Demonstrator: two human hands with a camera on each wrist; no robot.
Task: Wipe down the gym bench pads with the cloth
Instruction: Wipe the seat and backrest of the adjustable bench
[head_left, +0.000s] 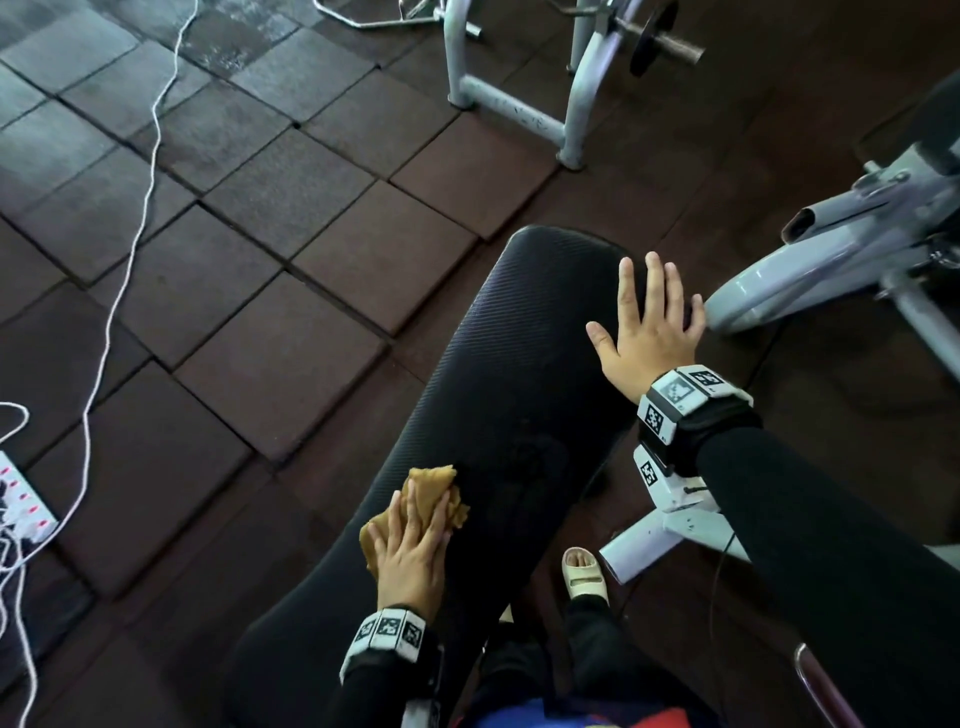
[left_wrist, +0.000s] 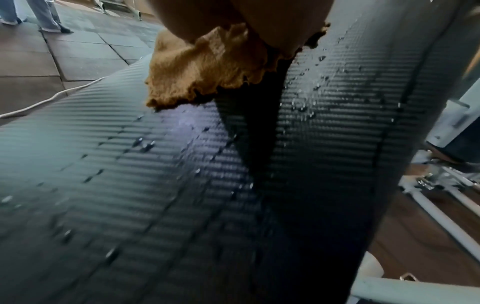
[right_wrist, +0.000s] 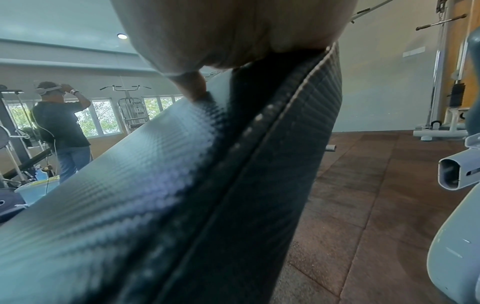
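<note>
Under left hand (head_left: 410, 556), fingers flat: cloth (head_left: 436, 493) pressed on near part of bench pad (head_left: 519, 364). Pad's long axis runs ahead; unwiped length beyond. Right hand (head_left: 649, 327), fingers spread, braces far edge.

Most of the cloth (head_left: 415, 499) is buried under the left hand (head_left: 410, 551) in the head view, so only its frilly edges poke out. The near end of the bench pad (head_left: 519, 374) gets cut off by the bottom edge there. From the left wrist, the fingers (left_wrist: 272, 20) run off the top edge past the cloth, and the pad nearest the lens is smeared. From the right wrist, the right hand (right_wrist: 233, 30) is just a blurry lump touching the pad, cropped at the top.
</note>
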